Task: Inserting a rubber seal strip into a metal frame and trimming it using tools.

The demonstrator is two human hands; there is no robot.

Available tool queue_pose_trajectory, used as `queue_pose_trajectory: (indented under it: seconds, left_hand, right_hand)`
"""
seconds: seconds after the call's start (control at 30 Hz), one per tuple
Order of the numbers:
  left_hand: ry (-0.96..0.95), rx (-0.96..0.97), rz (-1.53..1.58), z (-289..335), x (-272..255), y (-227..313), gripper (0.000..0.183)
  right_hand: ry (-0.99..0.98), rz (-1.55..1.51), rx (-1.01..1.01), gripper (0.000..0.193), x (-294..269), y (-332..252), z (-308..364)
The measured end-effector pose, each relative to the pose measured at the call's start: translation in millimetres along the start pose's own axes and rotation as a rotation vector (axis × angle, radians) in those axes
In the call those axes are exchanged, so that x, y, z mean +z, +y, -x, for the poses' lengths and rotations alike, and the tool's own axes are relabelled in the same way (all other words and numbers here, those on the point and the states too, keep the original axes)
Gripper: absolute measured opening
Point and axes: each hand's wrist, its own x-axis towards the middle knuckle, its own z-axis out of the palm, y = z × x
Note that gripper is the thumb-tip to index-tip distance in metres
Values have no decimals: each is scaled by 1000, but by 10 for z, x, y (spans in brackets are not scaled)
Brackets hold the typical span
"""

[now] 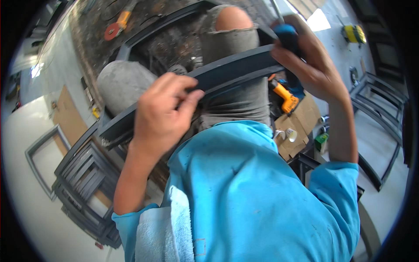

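Dark grey metal, that's what we've got across our lap: a long flat frame bar [227, 72], painted, lying over our knees in ripped grey jeans. Its long axis runs from lower left, where the end sits near a stack of similar frames [83, 183] on the floor, up to the right toward our other hand, so it's tilted, right end higher and further from us.

Our left hand [163, 111] is clamped on the bar around its middle, thumb on the near face and fingers curled over the top edge. Looks to us like that grip is there to keep the bar from sliding or twisting on our legs.

Our right hand [305, 61] is closed tight round a blue-handled tool [286, 37] held right at the bar's upper end. The handle stands roughly upright with a thin shaft poking out above; we can't tell what the working tip is, the hand hides it.

Lower down on flattened cardboard [301, 120] sits an orange and black power drill [283, 98], close enough to grab. An orange tool [115, 26] lies further off on the floor.
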Motion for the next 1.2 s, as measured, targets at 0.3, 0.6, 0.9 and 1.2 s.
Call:
queue_pose_trajectory:
  seconds: [0.3, 0.6, 0.9, 1.2]
  left_hand:
    - [33, -301, -158, 881, -727, -233, 21]
    - [101, -123, -206, 937, -295, -452, 26]
    - [206, -1, -220, 925, -103, -573, 30]
    - [288, 46, -220, 923, 51, -627, 23]
  right_hand:
    - [-745, 145, 139, 48, 96, -590, -82]
    - [-788, 302, -276, 40, 467, -785, -324]
    - [-802, 387, -297, 40, 480, -925, -366]
    - [-911, 588, -197, 50, 368, -1251, -425]
